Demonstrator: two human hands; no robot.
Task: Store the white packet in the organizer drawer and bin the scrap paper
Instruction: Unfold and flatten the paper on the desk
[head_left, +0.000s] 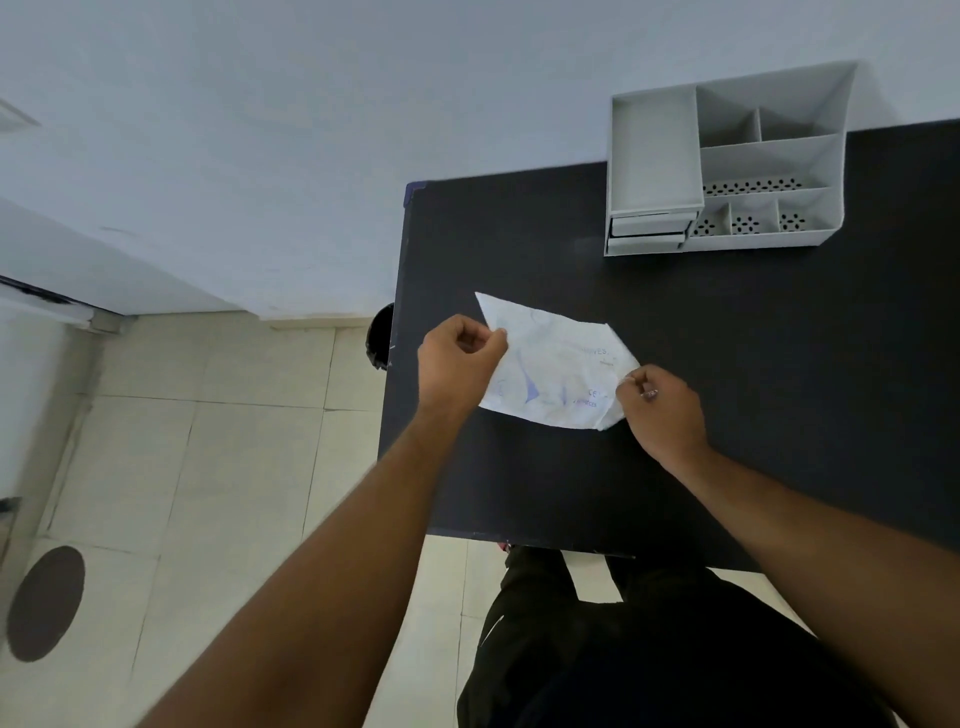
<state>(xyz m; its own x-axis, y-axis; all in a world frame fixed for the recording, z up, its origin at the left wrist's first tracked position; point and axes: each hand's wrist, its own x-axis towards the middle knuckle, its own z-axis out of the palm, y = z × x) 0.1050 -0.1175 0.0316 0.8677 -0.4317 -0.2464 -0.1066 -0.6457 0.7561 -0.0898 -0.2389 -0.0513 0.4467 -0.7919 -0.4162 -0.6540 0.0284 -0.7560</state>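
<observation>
A white packet (558, 370) with faint blue print is held just above the black table (753, 364), near its left side. My left hand (457, 364) pinches the packet's left edge. My right hand (662, 408) pinches its lower right corner. Both hands are shut on it. The grey desk organizer (727, 161) stands at the table's far edge against the wall, with small drawers (649, 231) stacked at its front left; the drawers look pushed in. No separate scrap paper shows.
A dark round bin (381, 338) peeks out on the floor just left of the table's edge. Tiled floor lies to the left, with a dark round mat (47, 603) at the lower left. My legs stand at the table's near edge.
</observation>
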